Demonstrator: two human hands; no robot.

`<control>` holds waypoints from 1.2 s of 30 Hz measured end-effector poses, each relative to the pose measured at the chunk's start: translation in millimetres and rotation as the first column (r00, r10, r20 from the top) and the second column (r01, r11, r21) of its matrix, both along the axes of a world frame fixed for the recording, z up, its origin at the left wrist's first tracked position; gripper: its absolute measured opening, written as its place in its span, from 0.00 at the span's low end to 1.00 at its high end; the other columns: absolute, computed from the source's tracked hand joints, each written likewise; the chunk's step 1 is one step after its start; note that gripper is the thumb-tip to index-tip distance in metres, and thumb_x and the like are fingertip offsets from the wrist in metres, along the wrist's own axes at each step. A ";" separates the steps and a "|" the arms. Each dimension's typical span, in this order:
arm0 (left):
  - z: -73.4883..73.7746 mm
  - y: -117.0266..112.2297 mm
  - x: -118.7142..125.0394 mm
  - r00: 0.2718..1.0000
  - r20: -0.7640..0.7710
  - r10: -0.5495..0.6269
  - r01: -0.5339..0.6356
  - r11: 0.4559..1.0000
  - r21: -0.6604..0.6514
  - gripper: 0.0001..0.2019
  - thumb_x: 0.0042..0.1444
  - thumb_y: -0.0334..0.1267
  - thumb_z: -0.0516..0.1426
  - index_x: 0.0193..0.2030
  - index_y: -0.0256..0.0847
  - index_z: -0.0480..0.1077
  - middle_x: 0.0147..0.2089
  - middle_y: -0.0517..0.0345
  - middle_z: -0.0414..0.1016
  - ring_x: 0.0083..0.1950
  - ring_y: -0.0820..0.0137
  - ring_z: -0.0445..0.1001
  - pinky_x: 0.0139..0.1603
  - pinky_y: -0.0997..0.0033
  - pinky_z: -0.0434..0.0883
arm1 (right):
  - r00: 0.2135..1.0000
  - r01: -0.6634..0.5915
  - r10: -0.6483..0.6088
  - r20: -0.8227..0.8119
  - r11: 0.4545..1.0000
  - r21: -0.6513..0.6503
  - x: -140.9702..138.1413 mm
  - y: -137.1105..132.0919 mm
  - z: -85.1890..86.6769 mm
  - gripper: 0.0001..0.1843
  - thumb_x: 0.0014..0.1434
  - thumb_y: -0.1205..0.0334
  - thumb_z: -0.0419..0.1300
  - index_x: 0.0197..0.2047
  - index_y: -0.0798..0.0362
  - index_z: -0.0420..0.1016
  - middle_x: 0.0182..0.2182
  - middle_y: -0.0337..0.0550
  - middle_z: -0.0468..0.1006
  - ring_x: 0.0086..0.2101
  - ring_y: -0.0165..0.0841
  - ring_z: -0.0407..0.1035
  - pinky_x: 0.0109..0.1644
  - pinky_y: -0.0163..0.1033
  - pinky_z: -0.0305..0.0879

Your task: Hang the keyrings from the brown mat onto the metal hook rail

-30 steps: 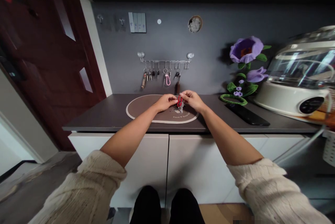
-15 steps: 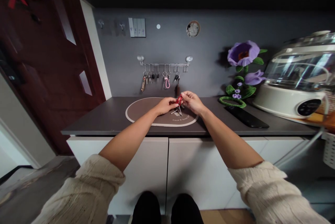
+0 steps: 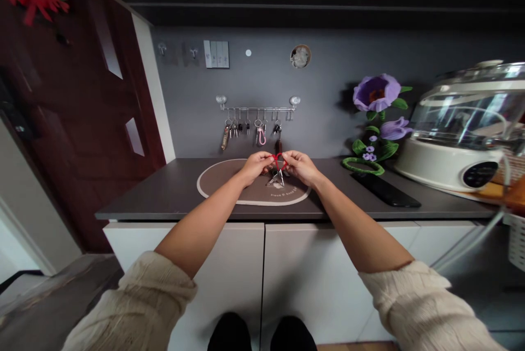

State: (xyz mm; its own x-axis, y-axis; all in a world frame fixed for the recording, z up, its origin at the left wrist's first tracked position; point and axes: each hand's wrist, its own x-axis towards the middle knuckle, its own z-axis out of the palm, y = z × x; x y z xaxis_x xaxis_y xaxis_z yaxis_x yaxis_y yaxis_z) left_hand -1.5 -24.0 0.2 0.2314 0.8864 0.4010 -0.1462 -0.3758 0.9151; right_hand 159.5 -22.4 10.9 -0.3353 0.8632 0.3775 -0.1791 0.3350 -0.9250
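A red cord (image 3: 280,162) is stretched in a loop between my two hands, with several metal keys (image 3: 277,178) hanging below it. My left hand (image 3: 258,167) pinches the cord's left side between thumb and fingers. On the other side, my right hand (image 3: 300,165) is closed on the cord in the same way. Both hands are just above an oval brown mat (image 3: 221,181) with a pale rim, which lies on the dark counter (image 3: 143,192). Whether the key tips touch the mat, I cannot tell.
On the wall behind, a hook rail (image 3: 258,109) carries several key bunches and a pink strap (image 3: 261,136). To the right are a purple flower ornament (image 3: 377,93), a black phone-like slab (image 3: 385,189) and a white appliance with a clear top (image 3: 447,159). A dark red door (image 3: 98,138) stands left.
My hands have drawn level, and the red cord is now spread in a wider loop between them. The view has tilted slightly upward.
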 end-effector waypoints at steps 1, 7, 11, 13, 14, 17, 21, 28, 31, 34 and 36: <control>0.5 0.5 -0.6 1.000 0.025 0.012 -0.012 1.000 -0.009 0.13 0.41 0.42 0.59 0.32 0.36 0.67 0.26 0.59 0.70 0.24 0.79 0.65 0.24 0.79 0.59 | 1.000 0.000 0.000 0.013 1.000 -0.002 0.3 0.3 -0.2 0.15 0.42 0.52 0.62 0.29 0.55 0.68 0.19 0.35 0.67 0.19 0.21 0.58 0.24 0.30 0.54; 5.6 0.5 -3.5 0.987 0.156 0.046 -0.042 0.999 -0.029 0.12 0.40 0.41 0.60 0.31 0.37 0.68 0.27 0.59 0.70 0.27 0.78 0.66 0.24 0.80 0.60 | 0.992 -0.011 0.010 0.129 1.000 0.007 1.7 2.1 -0.9 0.16 0.41 0.53 0.62 0.31 0.56 0.71 0.19 0.35 0.68 0.18 0.20 0.56 0.22 0.30 0.51; 11.3 -3.4 -3.6 0.972 0.230 0.038 -0.024 0.998 -0.065 0.12 0.39 0.40 0.60 0.30 0.36 0.67 0.28 0.60 0.70 0.27 0.79 0.66 0.24 0.80 0.60 | 0.999 0.004 -0.003 0.052 1.000 -0.023 -1.0 0.5 2.6 0.15 0.41 0.54 0.63 0.30 0.55 0.70 0.17 0.33 0.66 0.18 0.21 0.57 0.22 0.29 0.52; 13.5 -5.2 -3.6 0.964 0.265 0.027 -0.007 0.997 -0.075 0.13 0.39 0.40 0.60 0.31 0.36 0.67 0.28 0.60 0.69 0.26 0.79 0.66 0.24 0.80 0.60 | 1.000 0.003 -0.004 -0.008 1.000 -0.029 -3.8 -0.7 6.0 0.14 0.41 0.55 0.63 0.29 0.54 0.69 0.18 0.33 0.66 0.19 0.21 0.58 0.23 0.29 0.54; 14.2 -5.7 -3.6 0.959 0.282 0.023 -0.001 0.997 -0.077 0.13 0.39 0.40 0.60 0.31 0.36 0.67 0.28 0.60 0.69 0.26 0.79 0.66 0.25 0.80 0.60 | 1.000 -0.001 0.001 -0.029 1.000 -0.029 -5.4 -1.1 8.2 0.13 0.41 0.56 0.63 0.29 0.54 0.69 0.19 0.34 0.67 0.19 0.21 0.58 0.23 0.29 0.55; 15.1 -4.8 -3.8 0.945 0.327 0.027 0.001 0.996 -0.085 0.13 0.39 0.39 0.61 0.32 0.36 0.66 0.28 0.60 0.69 0.27 0.79 0.66 0.25 0.80 0.60 | 0.998 -0.010 0.010 -0.064 1.000 0.001 -9.6 0.1 16.1 0.11 0.42 0.57 0.63 0.29 0.53 0.70 0.24 0.36 0.70 0.23 0.22 0.62 0.28 0.30 0.59; 14.4 0.1 -4.4 0.927 0.373 0.032 0.011 0.994 -0.113 0.14 0.38 0.39 0.61 0.32 0.36 0.66 0.28 0.60 0.69 0.27 0.80 0.66 0.26 0.80 0.61 | 0.999 0.002 0.001 -0.035 0.998 0.068 -13.5 7.7 29.1 0.11 0.43 0.56 0.62 0.29 0.54 0.71 0.28 0.38 0.72 0.27 0.24 0.65 0.34 0.31 0.61; 12.6 3.8 -4.0 0.905 0.423 0.050 0.008 0.991 -0.135 0.14 0.37 0.38 0.62 0.33 0.36 0.67 0.32 0.58 0.70 0.27 0.80 0.66 0.25 0.80 0.61 | 0.991 0.038 -0.058 0.117 0.986 0.161 -20.3 24.6 56.4 0.13 0.43 0.55 0.61 0.31 0.54 0.70 0.26 0.37 0.71 0.26 0.23 0.63 0.31 0.31 0.59; 11.9 4.1 -4.0 0.901 0.428 0.078 -0.016 0.989 -0.147 0.14 0.37 0.38 0.62 0.33 0.36 0.67 0.32 0.57 0.70 0.26 0.80 0.66 0.23 0.81 0.60 | 0.969 0.059 -0.116 0.220 0.966 0.250 -22.3 33.5 70.7 0.14 0.43 0.54 0.60 0.30 0.55 0.70 0.26 0.37 0.71 0.25 0.23 0.62 0.31 0.31 0.57; 10.5 5.9 -4.0 0.907 0.407 0.111 -0.045 0.985 -0.169 0.14 0.37 0.39 0.61 0.32 0.36 0.68 0.32 0.57 0.71 0.26 0.81 0.66 0.22 0.81 0.59 | 0.939 0.066 -0.178 0.296 0.934 0.352 -23.8 46.7 85.0 0.13 0.44 0.54 0.59 0.29 0.56 0.69 0.23 0.36 0.70 0.23 0.23 0.60 0.29 0.31 0.55; 9.0 8.0 -3.7 0.914 0.379 0.144 -0.081 0.981 -0.176 0.14 0.37 0.40 0.61 0.32 0.36 0.68 0.32 0.57 0.70 0.25 0.81 0.65 0.22 0.82 0.58 | 0.916 0.083 -0.238 0.323 0.900 0.429 -25.1 57.2 93.8 0.12 0.43 0.56 0.59 0.27 0.56 0.69 0.20 0.35 0.68 0.22 0.23 0.58 0.28 0.31 0.54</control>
State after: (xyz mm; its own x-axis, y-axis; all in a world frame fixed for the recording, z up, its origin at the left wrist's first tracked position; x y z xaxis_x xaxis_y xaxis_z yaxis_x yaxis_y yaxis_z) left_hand -5.2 -16.0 9.2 -0.0196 0.9550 0.2960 -0.4666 -0.2706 0.8420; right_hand 134.4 34.8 104.7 -0.3839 0.7184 0.5802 0.2271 0.6825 -0.6947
